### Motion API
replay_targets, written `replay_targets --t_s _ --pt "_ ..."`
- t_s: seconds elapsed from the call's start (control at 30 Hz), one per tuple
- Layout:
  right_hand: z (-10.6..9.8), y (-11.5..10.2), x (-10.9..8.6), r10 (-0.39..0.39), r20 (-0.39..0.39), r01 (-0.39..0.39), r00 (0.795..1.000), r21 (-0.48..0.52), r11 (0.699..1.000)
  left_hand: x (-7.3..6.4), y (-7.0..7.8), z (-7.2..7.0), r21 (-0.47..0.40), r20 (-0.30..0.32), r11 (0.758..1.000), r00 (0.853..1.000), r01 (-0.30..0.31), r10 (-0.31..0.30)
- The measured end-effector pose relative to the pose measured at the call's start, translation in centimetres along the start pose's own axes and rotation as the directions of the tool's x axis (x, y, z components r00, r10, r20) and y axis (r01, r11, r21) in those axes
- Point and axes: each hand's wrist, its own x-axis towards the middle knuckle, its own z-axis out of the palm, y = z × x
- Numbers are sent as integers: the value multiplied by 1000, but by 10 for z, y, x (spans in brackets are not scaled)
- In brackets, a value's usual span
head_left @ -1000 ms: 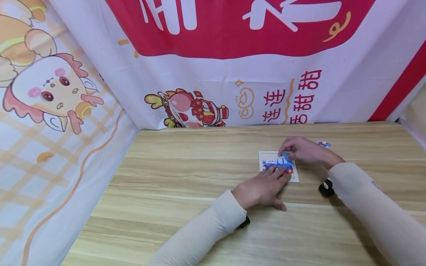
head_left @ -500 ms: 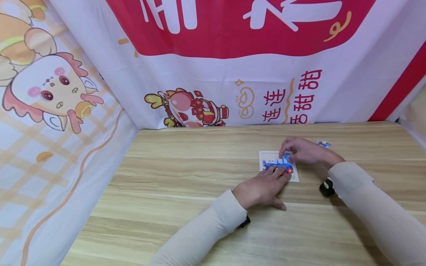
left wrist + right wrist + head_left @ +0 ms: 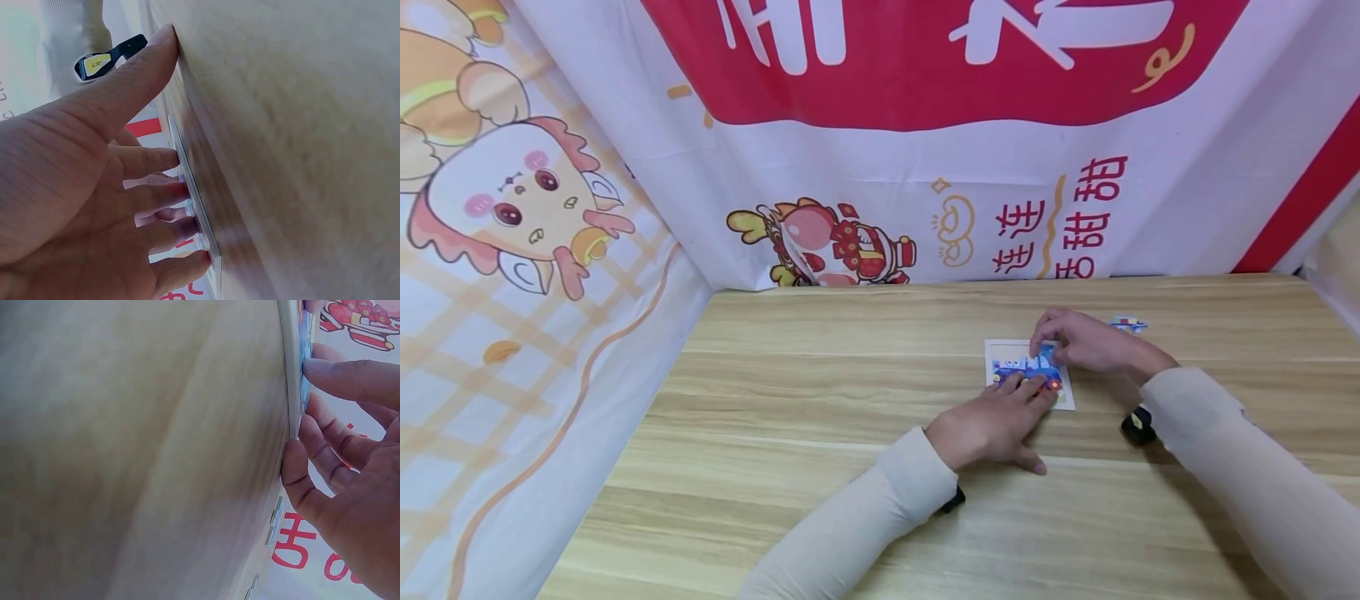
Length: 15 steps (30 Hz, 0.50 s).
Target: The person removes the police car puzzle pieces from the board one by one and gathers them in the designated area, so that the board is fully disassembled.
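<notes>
A small jigsaw puzzle with a blue vehicle picture (image 3: pixel 1017 365) lies in a white-edged tray (image 3: pixel 990 354) on the wooden table. My left hand (image 3: pixel 988 427) rests across its near edge, fingers spread and straight, fingertips on the puzzle; the left wrist view shows the tray (image 3: pixel 199 206) edge-on under them. At the tray's far right corner, my right hand (image 3: pixel 1086 340) has thumb and index finger curled round a blue puzzle piece (image 3: pixel 1045 357), partly hidden by the fingers. In the right wrist view the thumb tip touches the blue puzzle surface (image 3: pixel 305 347), and the little finger reaches the table beside the tray.
Loose puzzle pieces (image 3: pixel 1129 324) lie on the table beyond the right wrist. Dark devices (image 3: pixel 1138 425) are strapped at both wrists. A printed red and white cloth (image 3: pixel 865 167) hangs behind the table (image 3: pixel 820 400), with another patterned cloth (image 3: pixel 625 333) on the left.
</notes>
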Motion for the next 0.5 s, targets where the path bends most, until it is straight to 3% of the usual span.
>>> replay_targets --t_s 0.5 --pt "3 -3 -2 -4 -23 3 1000 -50 999 0 0 0 2 3 1000 1000 4 -4"
